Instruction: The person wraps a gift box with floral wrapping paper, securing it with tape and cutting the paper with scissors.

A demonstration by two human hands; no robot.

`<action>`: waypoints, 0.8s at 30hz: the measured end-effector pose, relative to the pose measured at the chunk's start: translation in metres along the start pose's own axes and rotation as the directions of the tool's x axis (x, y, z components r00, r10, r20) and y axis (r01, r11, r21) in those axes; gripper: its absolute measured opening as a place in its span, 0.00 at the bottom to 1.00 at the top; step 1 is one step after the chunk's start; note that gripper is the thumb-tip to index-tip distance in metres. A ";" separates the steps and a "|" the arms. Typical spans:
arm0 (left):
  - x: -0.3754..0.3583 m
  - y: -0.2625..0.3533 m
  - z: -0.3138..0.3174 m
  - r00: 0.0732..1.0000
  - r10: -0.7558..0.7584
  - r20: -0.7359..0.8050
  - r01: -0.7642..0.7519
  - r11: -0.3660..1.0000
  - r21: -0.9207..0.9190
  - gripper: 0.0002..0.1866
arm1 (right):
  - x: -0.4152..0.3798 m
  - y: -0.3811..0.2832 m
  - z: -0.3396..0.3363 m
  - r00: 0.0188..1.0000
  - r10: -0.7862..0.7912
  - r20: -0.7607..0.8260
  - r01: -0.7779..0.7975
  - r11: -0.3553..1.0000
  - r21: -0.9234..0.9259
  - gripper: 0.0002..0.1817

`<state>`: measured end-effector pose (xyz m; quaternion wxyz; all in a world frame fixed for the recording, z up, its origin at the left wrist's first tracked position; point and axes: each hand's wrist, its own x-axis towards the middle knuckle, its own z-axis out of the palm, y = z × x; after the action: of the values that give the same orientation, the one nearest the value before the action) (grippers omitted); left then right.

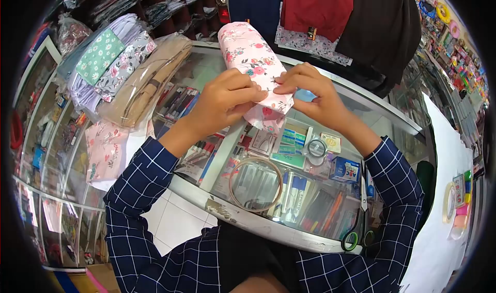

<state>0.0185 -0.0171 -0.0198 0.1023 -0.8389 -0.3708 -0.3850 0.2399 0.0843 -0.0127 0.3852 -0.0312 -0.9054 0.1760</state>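
Glass-topped shop bench (289, 234), head view: one pink floral bundle (253, 55) at the far edge. Two hands on it, left hand (227, 96) and right hand (312, 94), both pinching the wrap at its near end. Step looks like folding that end; next move calls for a tight crease. Near edge: one ring (234, 196) mid-span, one pair of scissors (363, 202) toward the right corner.

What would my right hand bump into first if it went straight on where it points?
The pink flowery bundle. Your right hand points across its near end and seems to be touching it.
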 end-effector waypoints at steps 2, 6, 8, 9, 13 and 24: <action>0.001 0.001 -0.001 1.000 -0.004 0.000 0.004 1.000 -0.003 0.16 | -0.001 0.004 -0.004 0.999 -0.042 0.031 0.042 0.999 -0.003 0.15; 0.010 0.017 -0.004 0.999 -0.015 -0.039 0.016 0.999 0.029 0.15 | -0.004 0.008 0.005 0.999 -0.016 -0.040 0.018 0.999 0.041 0.14; 0.012 0.022 0.001 0.996 0.047 -0.073 -0.044 0.998 0.048 0.15 | -0.006 0.005 0.007 0.998 -0.009 -0.064 0.012 0.999 0.050 0.13; 0.012 0.023 0.003 0.993 0.076 -0.091 -0.071 0.996 0.057 0.15 | -0.006 0.005 0.006 0.998 -0.021 -0.051 0.022 1.000 0.019 0.13; 0.013 0.021 0.001 0.987 0.152 -0.052 -0.143 0.980 0.140 0.13 | -0.001 -0.007 0.000 0.993 -0.121 -0.008 0.120 0.987 -0.105 0.14; 0.015 0.007 0.007 0.991 0.020 -0.132 -0.031 0.997 -0.077 0.09 | -0.002 -0.023 0.006 0.934 -0.357 -0.026 0.336 0.899 -0.280 0.16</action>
<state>0.0335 -0.0108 -0.0128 0.0981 -0.8200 -0.3370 -0.4521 0.2386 0.0607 -0.0106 0.4369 0.0714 -0.8964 -0.0220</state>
